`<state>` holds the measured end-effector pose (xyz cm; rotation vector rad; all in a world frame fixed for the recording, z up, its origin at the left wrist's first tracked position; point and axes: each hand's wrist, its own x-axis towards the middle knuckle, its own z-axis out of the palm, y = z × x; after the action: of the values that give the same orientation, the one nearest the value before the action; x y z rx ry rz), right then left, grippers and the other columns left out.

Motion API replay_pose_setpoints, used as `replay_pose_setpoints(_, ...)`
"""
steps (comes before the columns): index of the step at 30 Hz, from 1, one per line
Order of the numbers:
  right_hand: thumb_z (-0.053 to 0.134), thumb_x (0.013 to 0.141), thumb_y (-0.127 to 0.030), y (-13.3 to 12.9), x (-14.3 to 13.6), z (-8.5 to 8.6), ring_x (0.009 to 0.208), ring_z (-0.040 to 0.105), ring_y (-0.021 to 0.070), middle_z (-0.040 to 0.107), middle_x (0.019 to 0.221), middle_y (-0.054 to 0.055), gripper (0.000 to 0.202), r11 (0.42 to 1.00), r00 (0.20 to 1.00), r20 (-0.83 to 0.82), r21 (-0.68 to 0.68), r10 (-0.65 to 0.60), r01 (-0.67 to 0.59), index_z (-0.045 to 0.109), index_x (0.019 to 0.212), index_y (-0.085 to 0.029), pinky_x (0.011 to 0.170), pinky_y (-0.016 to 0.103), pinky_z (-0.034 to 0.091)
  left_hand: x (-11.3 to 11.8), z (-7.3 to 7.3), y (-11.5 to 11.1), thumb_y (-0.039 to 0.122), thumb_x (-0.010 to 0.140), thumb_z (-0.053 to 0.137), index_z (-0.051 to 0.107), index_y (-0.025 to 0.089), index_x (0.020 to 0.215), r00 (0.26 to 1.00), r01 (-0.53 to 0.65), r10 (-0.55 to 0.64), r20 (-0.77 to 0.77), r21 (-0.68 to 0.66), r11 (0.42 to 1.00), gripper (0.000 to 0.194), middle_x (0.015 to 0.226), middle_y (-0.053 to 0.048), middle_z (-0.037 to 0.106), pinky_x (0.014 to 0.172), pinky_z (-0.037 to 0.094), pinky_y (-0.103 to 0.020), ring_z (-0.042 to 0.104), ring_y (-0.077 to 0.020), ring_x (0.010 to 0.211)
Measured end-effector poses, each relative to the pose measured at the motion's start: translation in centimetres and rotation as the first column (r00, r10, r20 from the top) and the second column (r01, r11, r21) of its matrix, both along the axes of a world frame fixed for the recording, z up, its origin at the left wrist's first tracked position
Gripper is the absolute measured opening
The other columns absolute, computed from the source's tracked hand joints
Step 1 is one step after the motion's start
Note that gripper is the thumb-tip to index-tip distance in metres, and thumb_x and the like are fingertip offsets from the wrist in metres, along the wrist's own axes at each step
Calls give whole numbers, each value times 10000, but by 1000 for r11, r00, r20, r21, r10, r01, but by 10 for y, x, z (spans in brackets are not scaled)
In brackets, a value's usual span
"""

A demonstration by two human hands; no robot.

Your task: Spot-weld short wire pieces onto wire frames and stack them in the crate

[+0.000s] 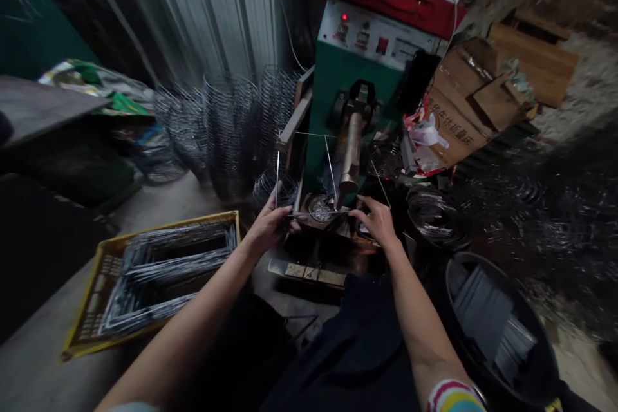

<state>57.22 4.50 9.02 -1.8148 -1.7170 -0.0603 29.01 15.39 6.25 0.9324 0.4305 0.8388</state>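
A thin metal wire frame [330, 162] is stretched between my two hands, with a rod along its near side and a wire across its middle. My left hand [270, 222] grips its near left corner, fingers closed round the wire. On the other side, my right hand [376, 220] pinches the near rod between thumb and fingers. The tip of the green machine's copper-coloured arm [351, 154] comes down close to the middle of that rod; I cannot tell whether they touch. Below the rod sits a round dish [321, 208] of small shiny pieces.
The green machine [324, 90] with a lit red lamp stands in front. A yellow crate [99, 283] of wire frames lies at left. Stacked wire rings [232, 122] are behind it. At right are a black bucket [545, 360] with dark strips and a cardboard box [449, 122].
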Motion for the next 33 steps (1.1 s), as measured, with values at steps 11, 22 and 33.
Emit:
replay_pose_setpoints(11,720,825,-484,11,2,-6,997,683,253,721,1118,98,461,999,1000,11,44,-2,1,676,1180,-194,906,343,507,3,-5,9,126,826,588,-105,258,1550,1000,-19,19,-3,-98,995,1010,728,-66,747,447,509,-229,669,-185,493)
replay_pose_setpoints(22,640,774,-597,2,36,1,1050,607,310,650,1178,184,656,902,739,-552,-59,-387,428,616,1233,-130,848,434,505,5,-9,7,144,804,620,-54,249,1557,1000,-17,19,24,-80,997,1015,695,-32,727,443,513,-223,662,-175,480)
replay_pose_setpoints(33,703,778,-580,-224,-34,-56,444,550,131,608,612,-11,582,954,278,-917,-247,-287,172,592,1180,-175,397,208,387,-81,-61,-87,442,859,665,136,317,1539,993,118,-108,48,-352,928,870,1099,-155,706,749,570,-388,723,-268,887)
